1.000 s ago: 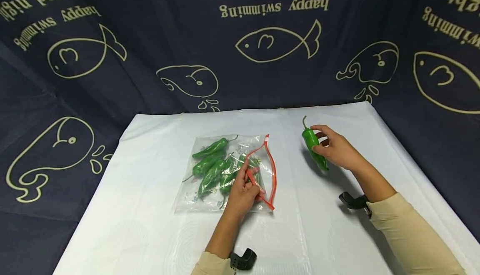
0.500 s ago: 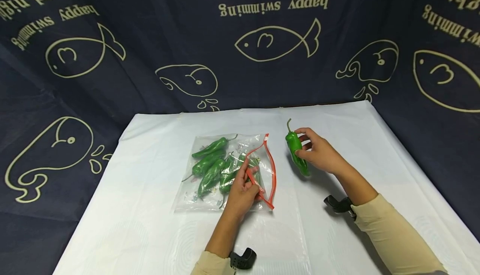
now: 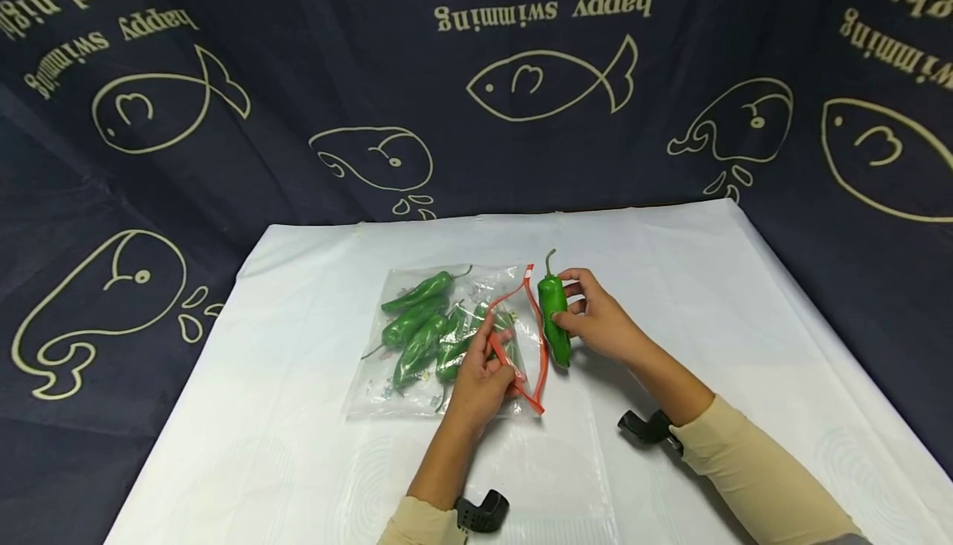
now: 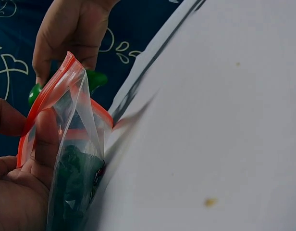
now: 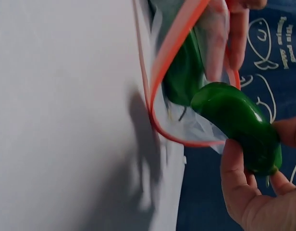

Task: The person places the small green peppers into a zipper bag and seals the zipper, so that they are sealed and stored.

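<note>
A clear zip bag (image 3: 365, 396) with a red zip edge (image 3: 544, 338) lies on the white table, its mouth spread toward the right. Several green peppers (image 3: 420, 351) are inside it. My left hand (image 3: 476, 388) pinches the near red rim; in the left wrist view the thumb and fingers (image 4: 46, 139) have the film between them. My right hand (image 3: 601, 322) holds one more green pepper (image 3: 554, 322), stem pointing away, right beside the bag's mouth. In the right wrist view that pepper (image 5: 239, 122) has its tip at the opening, in front of a bagged pepper (image 5: 184, 72).
The white table cover (image 3: 298, 280) runs back to a dark blue curtain (image 3: 476, 164) printed with fish and whales. A flat transparent sheet (image 3: 543, 479) lies under the bag toward the front edge. Each wrist wears a black camera mount (image 3: 482, 512).
My right hand has carried the pepper leftward, from well right of the bag to its mouth, and the pepper has turned more upright in view. The left hand and bag have stayed in place.
</note>
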{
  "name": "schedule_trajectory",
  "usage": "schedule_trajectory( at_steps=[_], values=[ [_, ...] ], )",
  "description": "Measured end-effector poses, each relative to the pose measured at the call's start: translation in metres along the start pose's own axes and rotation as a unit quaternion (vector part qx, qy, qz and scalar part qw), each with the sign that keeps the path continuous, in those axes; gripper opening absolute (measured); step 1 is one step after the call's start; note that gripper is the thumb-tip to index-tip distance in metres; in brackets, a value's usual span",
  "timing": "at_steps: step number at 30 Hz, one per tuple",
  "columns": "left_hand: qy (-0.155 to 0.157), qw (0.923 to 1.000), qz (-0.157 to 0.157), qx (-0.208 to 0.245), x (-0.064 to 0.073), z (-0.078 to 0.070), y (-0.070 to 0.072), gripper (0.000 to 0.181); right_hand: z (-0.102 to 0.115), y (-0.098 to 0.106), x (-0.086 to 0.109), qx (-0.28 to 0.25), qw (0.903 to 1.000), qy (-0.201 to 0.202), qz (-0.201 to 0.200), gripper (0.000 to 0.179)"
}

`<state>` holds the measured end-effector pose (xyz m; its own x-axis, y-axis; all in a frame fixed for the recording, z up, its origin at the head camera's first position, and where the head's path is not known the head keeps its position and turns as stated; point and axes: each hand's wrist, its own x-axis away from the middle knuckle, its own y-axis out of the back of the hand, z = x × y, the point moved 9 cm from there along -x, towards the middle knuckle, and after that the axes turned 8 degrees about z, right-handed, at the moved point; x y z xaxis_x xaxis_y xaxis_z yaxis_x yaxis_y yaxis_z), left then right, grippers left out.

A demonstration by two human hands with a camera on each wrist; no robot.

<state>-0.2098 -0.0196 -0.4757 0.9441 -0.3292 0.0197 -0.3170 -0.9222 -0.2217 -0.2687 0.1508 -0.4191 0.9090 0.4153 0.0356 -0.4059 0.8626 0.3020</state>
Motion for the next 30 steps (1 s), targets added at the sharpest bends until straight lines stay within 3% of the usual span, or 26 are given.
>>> schedule_trajectory(
  at_steps=[8, 20, 30],
  values=[
    [-0.006, 1.0, 0.0, -0.005, 0.0, 0.0, 0.0, 0.091, -0.001, -0.015, -0.004, -0.049, 0.9988, -0.002, -0.008, 0.061],
    [-0.009, 0.9999, -0.004, 0.003, 0.0, -0.003, -0.001, 0.092, -0.01, -0.043, -0.005, -0.042, 0.9989, -0.014, 0.016, 0.06],
    [-0.009, 0.9999, -0.004, 0.005, 0.0, -0.004, -0.001, 0.094, -0.013, -0.05, 0.0, -0.028, 0.9991, -0.023, 0.02, 0.059]
  ],
)
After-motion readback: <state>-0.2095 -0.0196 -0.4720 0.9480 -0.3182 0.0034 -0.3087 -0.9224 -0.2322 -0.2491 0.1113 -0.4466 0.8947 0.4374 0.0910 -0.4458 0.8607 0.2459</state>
